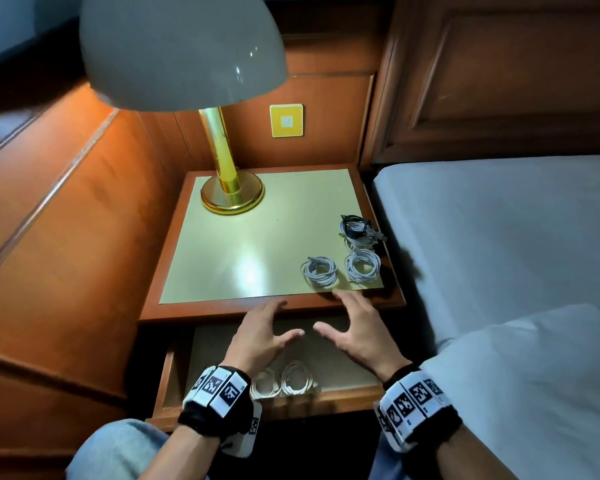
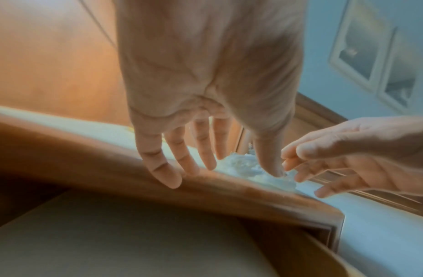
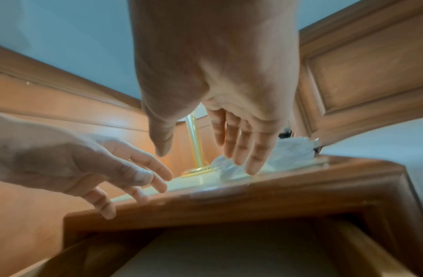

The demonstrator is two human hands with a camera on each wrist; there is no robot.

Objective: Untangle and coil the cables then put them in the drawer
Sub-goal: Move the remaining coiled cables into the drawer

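I count two white coils (image 1: 284, 380) lying side by side in my open drawer (image 1: 347, 393), at its front edge. On the nightstand (image 1: 222, 258) top, toward four o'clock, there are two more white coils (image 1: 319, 270), side by side, and just past them at two o'clock one tangle (image 1: 357, 230) of black and white cable whose strands I cannot count. There is one lamp (image 1: 229, 188) at eleven o'clock, and my two hands, left (image 1: 260, 337) and right (image 1: 357, 330), both empty.
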